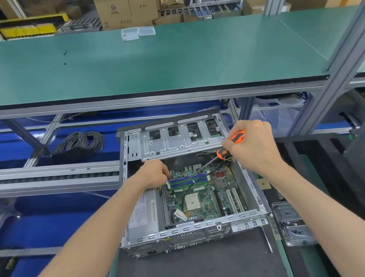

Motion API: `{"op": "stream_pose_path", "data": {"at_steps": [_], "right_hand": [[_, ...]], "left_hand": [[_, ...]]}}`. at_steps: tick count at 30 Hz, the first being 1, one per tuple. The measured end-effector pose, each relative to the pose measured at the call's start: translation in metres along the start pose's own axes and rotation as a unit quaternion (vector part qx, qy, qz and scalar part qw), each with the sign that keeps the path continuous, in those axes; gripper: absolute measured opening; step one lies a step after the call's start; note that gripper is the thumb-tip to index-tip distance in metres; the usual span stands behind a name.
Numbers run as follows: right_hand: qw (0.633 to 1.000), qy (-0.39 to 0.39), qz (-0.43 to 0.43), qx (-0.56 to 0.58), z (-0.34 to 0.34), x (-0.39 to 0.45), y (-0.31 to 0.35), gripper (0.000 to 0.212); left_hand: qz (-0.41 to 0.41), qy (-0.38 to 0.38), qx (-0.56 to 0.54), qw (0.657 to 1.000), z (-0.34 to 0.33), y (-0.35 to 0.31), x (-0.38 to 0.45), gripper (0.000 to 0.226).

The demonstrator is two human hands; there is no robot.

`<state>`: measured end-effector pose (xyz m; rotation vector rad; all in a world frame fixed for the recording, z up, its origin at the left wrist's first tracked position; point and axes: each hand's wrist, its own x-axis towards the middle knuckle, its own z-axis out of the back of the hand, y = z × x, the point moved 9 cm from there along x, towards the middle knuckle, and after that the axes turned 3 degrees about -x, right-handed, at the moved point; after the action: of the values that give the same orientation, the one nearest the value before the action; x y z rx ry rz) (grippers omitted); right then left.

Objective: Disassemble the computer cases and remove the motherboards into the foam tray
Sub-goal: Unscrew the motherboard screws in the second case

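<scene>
Head view: right hand [251, 145] grips the screwdriver [229, 147], shaft slanting down-left toward the motherboard [205, 196] by the left hand [156, 173], whose grip is unclear.

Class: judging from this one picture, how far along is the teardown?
Done: the case is open. In hand: the right hand holds a screwdriver angled at the motherboard; the left hand reaches in beside it. Left: the board sits inside; no foam tray shows.
</scene>
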<state>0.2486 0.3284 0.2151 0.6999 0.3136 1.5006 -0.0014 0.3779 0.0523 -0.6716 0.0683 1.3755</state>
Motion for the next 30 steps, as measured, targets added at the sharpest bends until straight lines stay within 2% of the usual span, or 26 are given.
{"op": "stream_pose_path", "data": {"at_steps": [4,7,12,16,20,22,23,24,25,27,28,30], "right_hand": [[0.999,-0.031,-0.01,0.004,0.022,0.002,-0.004,0.017],[0.998,-0.047,-0.02,0.023,0.039,0.002,-0.006,0.017],[0.996,-0.058,-0.034,0.052,0.059,0.003,-0.008,0.013],[0.995,-0.071,-0.038,0.058,0.07,0.0,-0.012,0.014],[0.996,-0.078,-0.03,0.044,0.066,0.0,-0.014,0.014],[0.997,-0.069,-0.024,0.031,0.055,-0.001,-0.012,0.015],[0.998,-0.059,-0.021,0.025,0.047,-0.002,-0.01,0.015],[0.999,-0.047,-0.018,0.02,0.039,-0.003,-0.009,0.014],[0.999,-0.035,-0.014,0.015,0.03,-0.004,-0.007,0.014],[1.0,-0.02,-0.005,0.005,0.015,-0.008,-0.004,0.013],[1.0,-0.015,-0.002,0.0,0.01,-0.01,-0.003,0.013],[1.0,-0.003,-0.001,-0.004,0.0,-0.013,-0.001,0.013]], "left_hand": [[-0.02,0.06,0.045,0.997,-0.013,-0.008,0.007,0.042],[-0.045,0.074,0.084,0.993,-0.022,-0.019,0.01,0.043],[-0.073,0.039,0.057,0.995,-0.02,-0.035,0.015,0.008],[-0.063,0.026,0.068,0.995,-0.014,-0.032,0.013,0.018],[-0.048,-0.029,0.091,0.994,0.005,-0.022,0.005,0.015],[-0.065,-0.053,-0.002,0.996,0.012,-0.024,-0.002,0.014],[-0.072,-0.058,-0.107,0.99,0.014,-0.025,-0.007,0.014],[-0.076,-0.058,-0.236,0.967,0.016,-0.026,-0.012,0.017],[-0.08,-0.054,-0.371,0.923,0.019,-0.029,-0.017,0.022],[-0.089,-0.036,-0.605,0.79,0.022,-0.035,-0.024,0.03],[-0.094,-0.025,-0.688,0.72,0.023,-0.038,-0.027,0.03],[-0.108,-0.003,-0.793,0.6,0.026,-0.045,-0.03,0.028]]}}
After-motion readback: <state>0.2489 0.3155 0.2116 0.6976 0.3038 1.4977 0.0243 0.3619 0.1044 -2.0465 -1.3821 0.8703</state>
